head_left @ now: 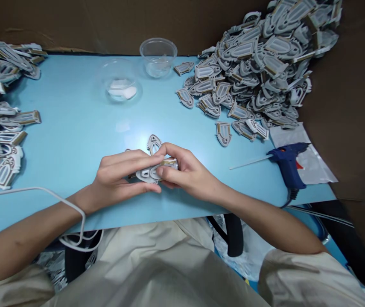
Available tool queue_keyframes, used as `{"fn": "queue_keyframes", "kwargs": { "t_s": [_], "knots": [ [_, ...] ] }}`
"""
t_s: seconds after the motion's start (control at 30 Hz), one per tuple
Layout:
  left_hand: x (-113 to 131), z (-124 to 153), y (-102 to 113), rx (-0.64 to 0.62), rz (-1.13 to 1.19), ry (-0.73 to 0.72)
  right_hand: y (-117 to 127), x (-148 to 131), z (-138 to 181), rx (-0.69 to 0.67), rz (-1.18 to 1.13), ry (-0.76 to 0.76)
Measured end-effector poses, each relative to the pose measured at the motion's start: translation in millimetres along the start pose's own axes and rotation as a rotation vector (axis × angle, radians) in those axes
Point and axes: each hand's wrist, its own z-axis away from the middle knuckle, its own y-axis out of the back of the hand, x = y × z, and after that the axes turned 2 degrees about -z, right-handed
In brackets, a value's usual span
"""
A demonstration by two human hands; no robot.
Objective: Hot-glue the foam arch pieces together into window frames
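Near the front edge of the table, both my hands are around a small arched, window-shaped plastic piece [145, 175], grey and white with a gold-brown side. My left hand [118, 172] grips it from the left, fingers along the top and thumb below. From the right, my right hand [188, 172] pinches the same piece, its thumb pressed on the face. Just beyond my fingertips a similar arched piece [154, 141] shows, partly hidden by the hands; whether it touches the held piece I cannot tell.
A large heap of similar pieces [249, 72] rises at the back right, another pile [4, 140] at the left. Two clear plastic tubs [158, 47] stand at the back. A blue glue gun [286, 164] lies on a plastic bag [319, 168]. A white cable [51, 194] crosses my left forearm.
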Motion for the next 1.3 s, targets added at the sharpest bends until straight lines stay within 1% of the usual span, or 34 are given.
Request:
{"fn": "queue_keyframes", "kwargs": {
  "t_s": [0.17, 0.33, 0.63, 0.73, 0.87, 0.93, 1.13, 1.3],
  "knots": [
    [0.6, 1.0, 1.0, -0.013, -0.024, 0.019, 0.1, 1.5, 0.3, 0.008, 0.000, -0.003],
    [-0.2, 1.8, -0.3, 0.004, -0.028, 0.012, 0.2, 2.2, 0.1, -0.007, -0.016, -0.009],
    [-0.1, 2.4, -1.5, 0.006, -0.021, 0.007, -0.4, 2.4, -0.2, 0.022, 0.036, -0.013],
    [0.3, 1.4, 0.0, 0.001, -0.009, 0.013, 0.3, 1.8, 0.4, -0.004, 0.015, -0.019],
    [1.4, -1.3, 4.2, 0.012, 0.060, 0.031, 1.9, -1.3, 3.5, -0.109, -0.064, -0.028],
    [1.6, -2.7, 6.4, 0.023, 0.096, 0.038, 2.3, -3.8, 6.3, -0.140, -0.094, -0.032],
    [1.4, -5.5, 9.8, 0.030, 0.135, 0.053, 2.2, -8.0, 14.3, -0.122, -0.082, -0.047],
    [3.0, -6.4, 8.7, 0.034, 0.125, 0.056, 2.5, -4.8, 12.7, -0.098, -0.101, -0.058]
  ]
}}
